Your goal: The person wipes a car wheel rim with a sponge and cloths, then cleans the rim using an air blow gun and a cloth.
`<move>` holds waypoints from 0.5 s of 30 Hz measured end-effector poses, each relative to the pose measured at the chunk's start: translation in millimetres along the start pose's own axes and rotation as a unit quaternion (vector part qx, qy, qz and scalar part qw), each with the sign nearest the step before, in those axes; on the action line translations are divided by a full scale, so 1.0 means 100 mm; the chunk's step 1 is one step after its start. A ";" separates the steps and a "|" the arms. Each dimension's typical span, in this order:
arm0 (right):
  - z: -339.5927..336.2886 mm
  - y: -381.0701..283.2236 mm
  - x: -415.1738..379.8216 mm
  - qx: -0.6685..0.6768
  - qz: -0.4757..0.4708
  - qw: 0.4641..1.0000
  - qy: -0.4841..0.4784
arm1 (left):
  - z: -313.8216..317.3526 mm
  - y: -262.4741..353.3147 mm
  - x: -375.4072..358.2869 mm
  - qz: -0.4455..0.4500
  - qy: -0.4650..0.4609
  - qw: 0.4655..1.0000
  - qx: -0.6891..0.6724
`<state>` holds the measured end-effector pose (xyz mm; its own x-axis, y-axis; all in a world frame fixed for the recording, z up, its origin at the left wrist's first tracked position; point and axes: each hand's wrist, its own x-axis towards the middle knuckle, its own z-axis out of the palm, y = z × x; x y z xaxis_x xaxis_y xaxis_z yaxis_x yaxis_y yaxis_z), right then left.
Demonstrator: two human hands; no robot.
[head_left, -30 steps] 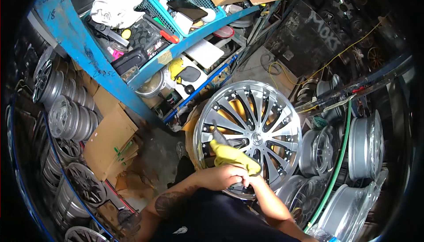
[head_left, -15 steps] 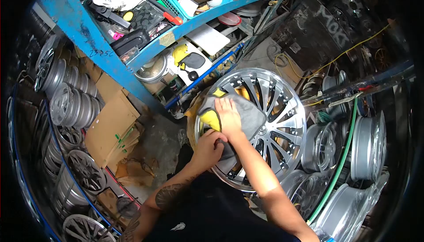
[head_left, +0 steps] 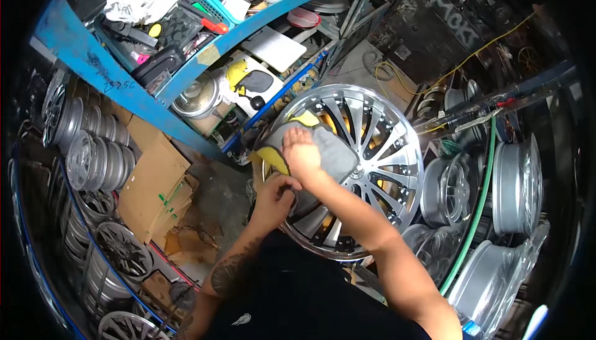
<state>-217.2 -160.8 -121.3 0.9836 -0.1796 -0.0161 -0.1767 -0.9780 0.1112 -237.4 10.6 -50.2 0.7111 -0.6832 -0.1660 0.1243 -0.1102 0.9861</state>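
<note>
Workshop background with blue metal rack [head_left: 81,54], multi-spoke alloy wheel [head_left: 370,166] in front, grey-and-yellow cloth [head_left: 335,152] over its left rim edge, right hand [head_left: 302,154] spread flat on the cloth, left hand [head_left: 272,203] curled at the cloth's lower-left edge — grip cannot be determined.

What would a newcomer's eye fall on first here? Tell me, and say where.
Probably the big, shiny multi-spoke wheel just right of centre, with a grey-and-yellow cloth over its left part and the right hand flat on the cloth. Next, likely the bright blue shelf frame at upper left, then the silver wheels stacked along the left side.
</note>
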 end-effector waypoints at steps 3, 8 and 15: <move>-0.24 0.04 -0.30 0.004 -0.118 0.992 -0.047 | -0.04 0.04 -0.02 -0.057 -0.022 0.986 -0.157; -0.05 0.10 -0.31 0.152 -0.032 0.987 0.045 | 0.06 -0.02 -0.11 -0.041 -0.083 0.985 -0.143; -0.29 0.37 -1.47 0.406 -0.215 0.873 -0.162 | 0.15 0.08 -0.34 -0.044 -0.403 0.906 -0.124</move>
<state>-367.6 -167.4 -85.7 0.9263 0.3319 -0.1783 0.1104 -0.6914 -0.7140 -271.1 22.4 -36.7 -0.0334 -0.9958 -0.0855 0.3784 -0.0918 0.9211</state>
